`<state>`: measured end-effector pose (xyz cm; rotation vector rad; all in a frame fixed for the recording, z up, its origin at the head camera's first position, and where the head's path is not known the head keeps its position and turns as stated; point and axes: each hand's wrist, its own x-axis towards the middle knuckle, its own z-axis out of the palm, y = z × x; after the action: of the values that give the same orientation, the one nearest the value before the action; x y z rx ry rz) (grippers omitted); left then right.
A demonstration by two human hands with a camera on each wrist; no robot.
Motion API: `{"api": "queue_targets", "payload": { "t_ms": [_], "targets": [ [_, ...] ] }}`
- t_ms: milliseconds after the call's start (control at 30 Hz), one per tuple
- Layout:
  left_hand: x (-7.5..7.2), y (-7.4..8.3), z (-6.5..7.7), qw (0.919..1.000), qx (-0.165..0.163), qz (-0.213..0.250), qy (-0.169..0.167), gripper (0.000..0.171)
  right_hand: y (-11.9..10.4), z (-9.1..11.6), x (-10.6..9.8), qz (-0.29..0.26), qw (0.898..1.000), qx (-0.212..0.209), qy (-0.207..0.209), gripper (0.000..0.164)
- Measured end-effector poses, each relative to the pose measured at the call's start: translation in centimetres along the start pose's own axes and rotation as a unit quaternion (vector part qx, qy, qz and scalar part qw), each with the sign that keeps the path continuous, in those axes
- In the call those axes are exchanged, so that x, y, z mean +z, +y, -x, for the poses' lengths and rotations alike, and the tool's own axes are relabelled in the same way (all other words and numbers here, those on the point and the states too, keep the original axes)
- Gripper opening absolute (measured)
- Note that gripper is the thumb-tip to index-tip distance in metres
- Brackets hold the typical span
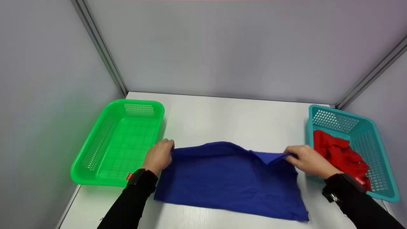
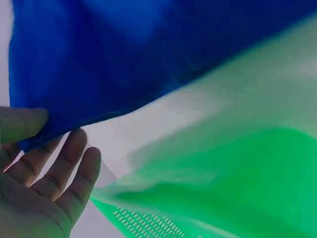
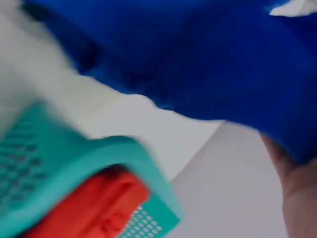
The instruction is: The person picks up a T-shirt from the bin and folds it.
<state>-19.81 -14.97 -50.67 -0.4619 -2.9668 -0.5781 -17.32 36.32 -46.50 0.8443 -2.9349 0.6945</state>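
A blue cloth [image 1: 229, 181] is spread wide across the white table, its far edge lifted and rumpled. My left hand [image 1: 159, 156] pinches its far left corner; in the left wrist view the thumb lies over the blue cloth [image 2: 109, 54] with the fingers beneath. At the far right corner my right hand [image 1: 310, 159] grips the edge, where a flap folds over. The right wrist view shows only part of the right hand [image 3: 299, 198], its fingertips hidden by the fabric.
A green basket [image 1: 78, 159] stands at the left, close to my left hand. On the right is a teal basket [image 1: 386, 171] with red cloth [image 1: 341, 156] inside, near my right forearm. Grey panels [image 1: 229, 47] wall the table's back and sides.
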Motion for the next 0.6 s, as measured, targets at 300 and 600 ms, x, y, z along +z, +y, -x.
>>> {"api": "queue_targets", "payload": {
  "t_ms": [300, 600],
  "targets": [
    [0.6, -0.1, 1.6, 0.9913, 0.055, -0.119, 0.005, 0.017, -0.3, 3.8, 0.8, -0.148, 0.973, -0.029, -0.172, 0.024],
    [1.4, 0.8, 2.0, 0.983, 0.064, -0.17, 0.024, 0.012, -0.4, 5.1, 2.2, -0.178, 0.955, -0.032, -0.235, 0.027]
  ]
}}
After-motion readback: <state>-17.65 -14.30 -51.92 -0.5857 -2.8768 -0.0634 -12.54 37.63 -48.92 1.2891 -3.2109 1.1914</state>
